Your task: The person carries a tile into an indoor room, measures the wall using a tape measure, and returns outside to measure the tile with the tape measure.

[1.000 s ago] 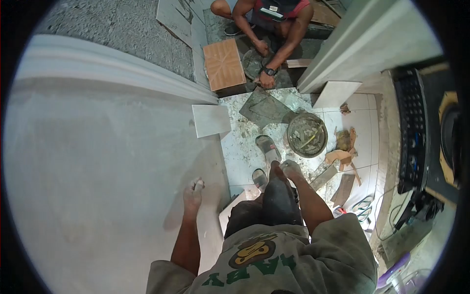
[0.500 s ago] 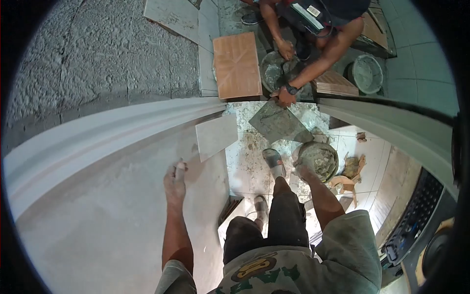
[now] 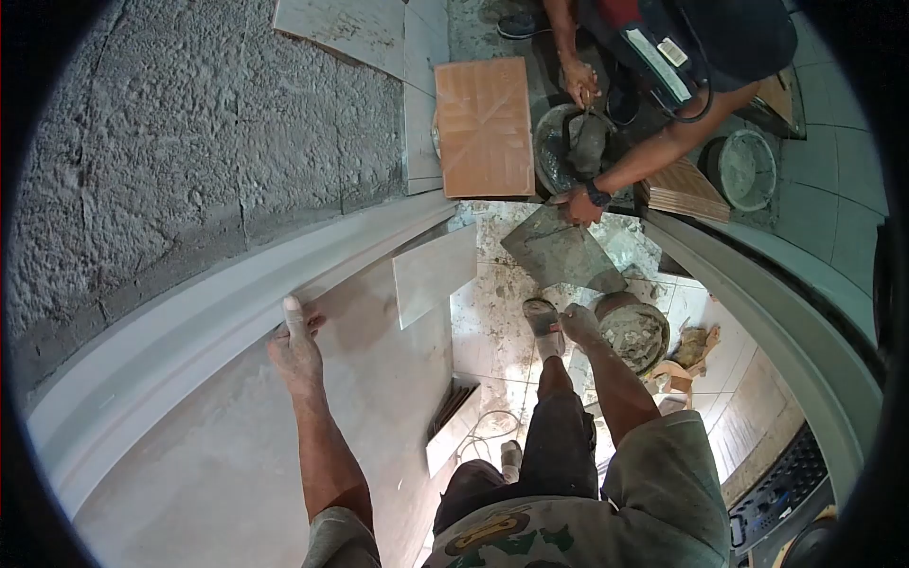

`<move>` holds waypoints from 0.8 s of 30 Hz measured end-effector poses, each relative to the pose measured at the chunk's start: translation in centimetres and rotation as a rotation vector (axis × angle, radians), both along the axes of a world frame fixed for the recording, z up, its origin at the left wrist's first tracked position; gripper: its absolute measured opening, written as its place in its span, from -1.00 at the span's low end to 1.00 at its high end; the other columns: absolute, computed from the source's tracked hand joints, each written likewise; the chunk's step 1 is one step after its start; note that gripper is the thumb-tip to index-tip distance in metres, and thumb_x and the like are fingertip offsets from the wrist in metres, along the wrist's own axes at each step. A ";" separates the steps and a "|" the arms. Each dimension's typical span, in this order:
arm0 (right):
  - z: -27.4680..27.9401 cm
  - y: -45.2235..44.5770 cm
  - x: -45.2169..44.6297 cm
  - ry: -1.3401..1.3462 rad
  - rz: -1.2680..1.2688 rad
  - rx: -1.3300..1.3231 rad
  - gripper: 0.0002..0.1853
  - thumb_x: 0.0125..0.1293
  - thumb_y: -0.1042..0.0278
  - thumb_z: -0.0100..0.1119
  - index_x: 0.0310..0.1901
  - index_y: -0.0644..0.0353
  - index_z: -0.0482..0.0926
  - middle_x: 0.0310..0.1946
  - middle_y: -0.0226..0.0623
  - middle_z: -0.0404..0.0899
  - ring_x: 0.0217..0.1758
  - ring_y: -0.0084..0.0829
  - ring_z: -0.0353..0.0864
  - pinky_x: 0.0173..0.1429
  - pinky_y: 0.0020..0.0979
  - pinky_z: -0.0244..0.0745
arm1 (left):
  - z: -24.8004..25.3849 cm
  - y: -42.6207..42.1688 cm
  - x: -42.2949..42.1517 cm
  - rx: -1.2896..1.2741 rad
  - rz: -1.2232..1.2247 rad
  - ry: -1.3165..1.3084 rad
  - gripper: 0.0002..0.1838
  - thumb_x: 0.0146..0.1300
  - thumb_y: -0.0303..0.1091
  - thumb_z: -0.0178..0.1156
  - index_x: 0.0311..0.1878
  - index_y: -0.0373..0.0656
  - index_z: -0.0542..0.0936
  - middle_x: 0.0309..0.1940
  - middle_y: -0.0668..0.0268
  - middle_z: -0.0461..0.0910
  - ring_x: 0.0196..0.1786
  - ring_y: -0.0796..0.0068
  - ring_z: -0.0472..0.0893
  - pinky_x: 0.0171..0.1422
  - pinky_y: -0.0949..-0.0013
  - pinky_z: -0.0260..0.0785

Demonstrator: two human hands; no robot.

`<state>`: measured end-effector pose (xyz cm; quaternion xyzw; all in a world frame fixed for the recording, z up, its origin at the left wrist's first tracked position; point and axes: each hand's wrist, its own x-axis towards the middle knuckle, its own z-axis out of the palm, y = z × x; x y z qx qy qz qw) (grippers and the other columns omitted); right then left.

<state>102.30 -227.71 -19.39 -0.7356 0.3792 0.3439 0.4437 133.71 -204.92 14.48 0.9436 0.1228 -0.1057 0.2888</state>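
My left hand (image 3: 295, 352) is at the white door frame edge (image 3: 237, 322), thumb stretched out and apart from the partly curled fingers; no object shows in it. My right hand (image 3: 579, 325) hangs over the floor beside a mortar bucket (image 3: 634, 339), its fingers closed; anything inside them is hidden. A sandal (image 3: 542, 317) on my foot is just left of that hand. Ahead, a co-worker's hand (image 3: 579, 204) holds a grey tile (image 3: 563, 254) by its upper edge. The co-worker's other hand (image 3: 579, 80) grips a trowel (image 3: 587, 144) over a basin (image 3: 552, 151).
A pale tile (image 3: 436, 273) leans by the left wall (image 3: 369, 398). Past the threshold are an orange-brown tile (image 3: 485, 128), a tile stack (image 3: 686, 187) and another bucket (image 3: 746, 170). Broken pieces (image 3: 691, 355) lie right of the mortar bucket. Mortar spatters the floor (image 3: 497, 317).
My left hand has moved left and up to the door frame. My right hand has shifted slightly left, away from the bucket. The co-worker's trowel has lifted into clearer view.
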 end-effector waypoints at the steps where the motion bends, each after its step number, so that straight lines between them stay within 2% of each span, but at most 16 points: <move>1: -0.3 0.3 0.7 -0.049 -0.020 -0.001 -0.65 0.13 0.06 0.09 -0.32 0.24 0.59 -0.31 0.04 0.61 -0.13 -0.01 0.59 -0.05 -0.11 0.44 | -0.4 0.4 0.4 -0.012 0.041 -0.004 -0.40 0.28 0.15 0.04 -0.28 -0.33 0.63 -0.45 0.24 0.61 -0.37 0.47 0.58 -0.23 0.40 0.40; 3: -0.9 0.6 1.9 -0.079 -0.036 0.003 -0.65 0.13 0.06 0.09 -0.33 0.24 0.59 -0.30 0.04 0.61 -0.12 -0.01 0.58 -0.04 -0.12 0.44 | -0.8 0.9 0.8 -0.015 0.082 -0.006 -0.38 0.28 0.18 0.03 -0.32 -0.34 0.63 -0.45 0.22 0.62 -0.37 0.47 0.59 -0.23 0.40 0.41; 5: -0.3 0.6 3.5 -0.103 -0.055 0.003 -0.64 0.13 0.06 0.09 -0.35 0.25 0.59 -0.30 0.05 0.61 -0.12 -0.01 0.58 -0.03 -0.12 0.44 | -1.1 0.8 0.7 -0.013 0.069 -0.039 -0.41 0.29 0.14 0.04 -0.28 -0.34 0.61 -0.45 0.20 0.63 -0.36 0.46 0.60 -0.23 0.40 0.43; 7: 0.8 0.2 6.1 -0.113 -0.054 0.064 -0.64 0.13 0.09 0.09 -0.25 0.25 0.58 -0.30 0.05 0.61 -0.13 0.00 0.58 -0.01 -0.15 0.44 | -0.8 -0.4 0.5 -0.037 0.069 -0.065 -0.43 0.29 0.13 0.05 -0.28 -0.32 0.62 -0.46 0.21 0.63 -0.38 0.46 0.60 -0.26 0.40 0.43; 9: -1.9 1.6 7.2 -0.179 -0.088 0.098 -0.53 0.14 0.07 0.05 0.03 0.17 0.50 -0.08 0.05 0.55 0.03 0.03 0.52 0.14 -0.16 0.39 | -0.8 -0.7 0.6 -0.057 0.067 -0.089 -0.45 0.29 0.13 0.05 -0.28 -0.29 0.62 -0.48 0.23 0.62 -0.39 0.46 0.61 -0.29 0.40 0.44; 11: -1.6 2.5 10.5 -0.291 -0.032 0.126 -0.50 0.15 0.08 0.07 0.11 0.13 0.44 -0.02 0.03 0.53 0.10 0.00 0.48 0.18 -0.18 0.37 | -0.9 -0.2 0.6 -0.067 0.053 -0.067 -0.47 0.29 0.11 0.06 -0.26 -0.29 0.61 -0.49 0.23 0.62 -0.41 0.49 0.60 -0.33 0.41 0.43; 13: -0.7 3.5 14.6 -0.242 0.004 0.318 -0.47 0.17 0.06 0.09 0.16 0.08 0.41 0.00 0.01 0.52 0.14 -0.04 0.45 0.20 -0.21 0.35 | -1.1 -0.3 0.6 -0.071 0.036 -0.086 -0.47 0.29 0.10 0.06 -0.27 -0.30 0.61 -0.49 0.24 0.62 -0.42 0.49 0.60 -0.34 0.42 0.43; 15: 2.0 4.7 17.8 -0.336 -0.054 0.388 -0.46 0.19 0.04 0.09 0.18 0.07 0.39 -0.01 0.01 0.53 0.11 -0.06 0.49 0.18 -0.21 0.37 | -0.9 -0.6 0.7 -0.070 0.018 -0.106 -0.47 0.30 0.09 0.06 -0.29 -0.30 0.62 -0.50 0.24 0.62 -0.42 0.49 0.60 -0.35 0.43 0.43; 17: 5.1 5.5 20.3 -0.351 0.032 0.373 -0.45 0.19 0.05 0.10 0.20 0.06 0.38 -0.04 -0.01 0.54 0.06 -0.08 0.52 0.15 -0.21 0.39 | -0.8 -1.0 0.5 -0.050 0.032 -0.105 -0.54 0.32 0.01 0.07 -0.16 -0.31 0.57 -0.49 0.25 0.62 -0.40 0.49 0.62 -0.31 0.44 0.47; 20: 7.1 6.2 20.6 -0.306 0.095 0.460 -0.44 0.18 0.03 0.08 0.21 0.06 0.37 -0.07 -0.04 0.56 0.03 -0.07 0.54 0.12 -0.20 0.41 | -1.3 0.0 0.7 -0.064 0.029 -0.085 -0.53 0.31 0.01 0.08 -0.18 -0.32 0.57 -0.50 0.25 0.61 -0.41 0.50 0.61 -0.33 0.44 0.46; 23: 4.0 7.4 15.7 -0.319 0.134 0.326 -0.44 0.19 0.00 0.04 0.18 0.08 0.39 -0.09 -0.06 0.58 0.01 -0.08 0.55 0.10 -0.18 0.42 | -1.1 -0.8 0.5 -0.109 0.025 -0.123 -0.53 0.31 0.02 0.09 -0.19 -0.32 0.58 -0.50 0.25 0.61 -0.41 0.52 0.61 -0.33 0.46 0.44; 24: 1.4 8.1 12.7 -0.358 0.231 0.164 -0.47 0.19 -0.02 0.01 0.09 0.17 0.47 -0.10 -0.03 0.58 0.01 -0.07 0.55 0.09 -0.16 0.42 | -0.9 -0.6 0.5 -0.100 0.027 -0.111 -0.53 0.31 0.02 0.09 -0.19 -0.32 0.58 -0.50 0.25 0.61 -0.41 0.52 0.61 -0.33 0.46 0.44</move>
